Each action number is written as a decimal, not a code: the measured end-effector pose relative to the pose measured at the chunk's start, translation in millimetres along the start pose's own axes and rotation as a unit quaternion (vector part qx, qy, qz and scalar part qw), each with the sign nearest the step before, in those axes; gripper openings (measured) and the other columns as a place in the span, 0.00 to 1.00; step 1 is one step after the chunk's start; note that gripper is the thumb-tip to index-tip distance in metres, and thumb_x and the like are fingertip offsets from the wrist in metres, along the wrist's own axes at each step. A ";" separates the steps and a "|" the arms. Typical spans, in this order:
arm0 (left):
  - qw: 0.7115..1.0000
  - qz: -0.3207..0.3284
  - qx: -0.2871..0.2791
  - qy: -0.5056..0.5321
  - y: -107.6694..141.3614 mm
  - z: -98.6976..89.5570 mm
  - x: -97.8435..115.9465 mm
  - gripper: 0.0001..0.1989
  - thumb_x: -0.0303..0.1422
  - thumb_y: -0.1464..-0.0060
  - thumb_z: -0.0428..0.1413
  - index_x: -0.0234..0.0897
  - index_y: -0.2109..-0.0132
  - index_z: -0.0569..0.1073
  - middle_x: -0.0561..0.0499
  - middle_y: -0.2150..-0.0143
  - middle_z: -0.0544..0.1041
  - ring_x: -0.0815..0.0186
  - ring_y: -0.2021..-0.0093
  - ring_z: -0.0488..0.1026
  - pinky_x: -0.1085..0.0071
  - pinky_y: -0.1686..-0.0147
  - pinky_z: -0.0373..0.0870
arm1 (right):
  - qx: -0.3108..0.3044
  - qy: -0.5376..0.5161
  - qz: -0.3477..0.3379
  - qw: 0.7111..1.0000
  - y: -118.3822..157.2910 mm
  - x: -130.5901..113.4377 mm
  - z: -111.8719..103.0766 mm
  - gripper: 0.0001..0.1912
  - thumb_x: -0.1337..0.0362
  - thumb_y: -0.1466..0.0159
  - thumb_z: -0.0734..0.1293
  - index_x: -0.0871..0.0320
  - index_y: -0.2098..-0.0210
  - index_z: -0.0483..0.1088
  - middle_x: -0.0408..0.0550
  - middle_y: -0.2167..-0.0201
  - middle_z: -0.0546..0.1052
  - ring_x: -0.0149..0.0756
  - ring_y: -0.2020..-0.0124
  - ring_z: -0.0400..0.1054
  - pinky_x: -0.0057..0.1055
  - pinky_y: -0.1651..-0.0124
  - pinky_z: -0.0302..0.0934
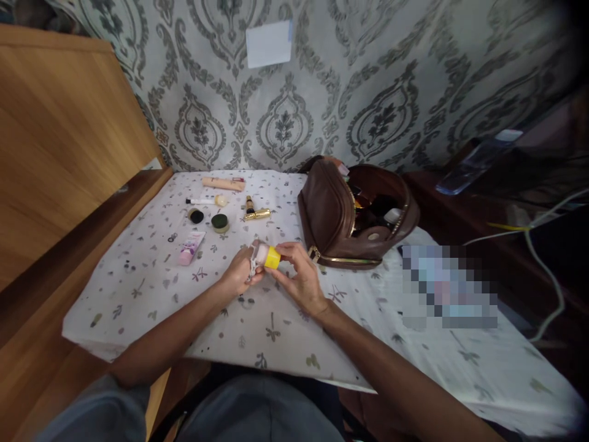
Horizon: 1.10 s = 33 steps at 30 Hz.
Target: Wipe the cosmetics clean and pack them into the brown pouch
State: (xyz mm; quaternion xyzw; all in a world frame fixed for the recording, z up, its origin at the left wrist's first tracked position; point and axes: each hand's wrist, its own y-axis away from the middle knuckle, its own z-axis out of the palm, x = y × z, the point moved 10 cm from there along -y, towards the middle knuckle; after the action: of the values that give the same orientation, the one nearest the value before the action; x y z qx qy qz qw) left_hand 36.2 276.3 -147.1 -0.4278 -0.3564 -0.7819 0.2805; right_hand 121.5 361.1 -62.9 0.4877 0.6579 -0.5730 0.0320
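Above the near middle of the table, my left hand (239, 271) is closed around a small pale pink bottle with a yellow cap (272, 258). Something whitish and crumpled, perhaps a cloth or tissue, shows between the bottle and my left fingers. On the other side, my right hand (301, 277) has its thumb and fingertips at the yellow cap. Left of the hands lies a pink squeeze tube (191, 248). Beyond them are a dark-green-lidded jar (219, 223), a round black-topped item (196, 215) and a gold tube (257, 214).
An unzipped brown leather bag (329, 209) stands to the right with several items inside. Farther back lie a white stick-like item (202, 201) and a peach tube (223, 183). A blurred-out flat object (446, 285) sits at the right, with a white cable (547, 270) beyond.
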 end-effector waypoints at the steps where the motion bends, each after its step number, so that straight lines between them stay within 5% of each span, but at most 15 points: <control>1: 1.000 -0.005 0.005 -0.006 0.3 0.5 -1.4 0.26 0.55 0.45 0.55 0.36 0.75 0.64 0.58 0.87 0.60 0.77 0.90 0.53 0.81 0.91 0.44 | 0.004 0.010 0.004 1.000 -0.4 0.8 -0.9 0.13 0.59 0.35 0.69 0.53 0.53 0.68 0.51 0.57 0.71 0.40 0.58 0.69 0.36 0.59 0.70; 6: 0.998 0.013 0.020 -0.064 4.0 2.7 -1.9 0.32 0.66 0.50 0.49 0.37 0.72 0.64 0.57 0.85 0.65 0.75 0.90 0.56 0.79 0.91 0.47 | 0.011 0.049 0.018 0.999 -0.7 5.5 -4.4 0.11 0.64 0.36 0.69 0.53 0.54 0.69 0.49 0.59 0.71 0.37 0.64 0.68 0.36 0.61 0.70; 11: 0.981 0.070 -0.034 -0.178 8.2 11.9 4.5 0.35 0.67 0.53 0.49 0.37 0.64 0.69 0.58 0.84 0.66 0.74 0.88 0.60 0.80 0.91 0.46 | 0.006 0.069 0.005 0.998 1.1 3.6 -4.8 0.14 0.68 0.37 0.68 0.51 0.52 0.70 0.48 0.58 0.70 0.37 0.61 0.69 0.36 0.58 0.69; 16: 0.988 0.071 -0.040 -0.132 4.1 13.0 5.9 0.34 0.67 0.56 0.52 0.37 0.68 0.68 0.59 0.84 0.64 0.74 0.88 0.60 0.80 0.91 0.46 | -0.004 0.050 -0.013 0.999 1.3 -2.4 -1.9 0.18 0.67 0.37 0.67 0.50 0.47 0.70 0.50 0.56 0.71 0.41 0.55 0.69 0.38 0.54 0.69; 23: 0.999 0.022 -0.021 -0.020 4.0 15.2 -1.0 0.32 0.65 0.55 0.55 0.38 0.71 0.64 0.61 0.84 0.61 0.76 0.88 0.55 0.80 0.91 0.48 | 0.014 0.010 0.073 0.997 -1.9 15.2 -3.1 0.20 0.56 0.40 0.72 0.54 0.49 0.72 0.51 0.58 0.74 0.44 0.55 0.71 0.42 0.52 0.69; 33: 0.993 0.090 0.014 -0.077 5.2 7.5 14.3 0.31 0.61 0.62 0.63 0.38 0.74 0.64 0.61 0.84 0.59 0.77 0.87 0.55 0.79 0.91 0.47 | -0.024 -0.056 0.135 0.989 0.3 23.3 6.4 0.21 0.54 0.39 0.71 0.56 0.50 0.71 0.52 0.53 0.78 0.44 0.50 0.72 0.42 0.44 0.66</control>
State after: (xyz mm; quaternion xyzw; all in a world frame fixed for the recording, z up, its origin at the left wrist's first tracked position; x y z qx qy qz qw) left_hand 36.8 277.3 -130.2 -0.5131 -0.3478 -0.7129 0.3280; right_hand 106.2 370.2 -79.3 0.5380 0.5968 -0.5740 0.1577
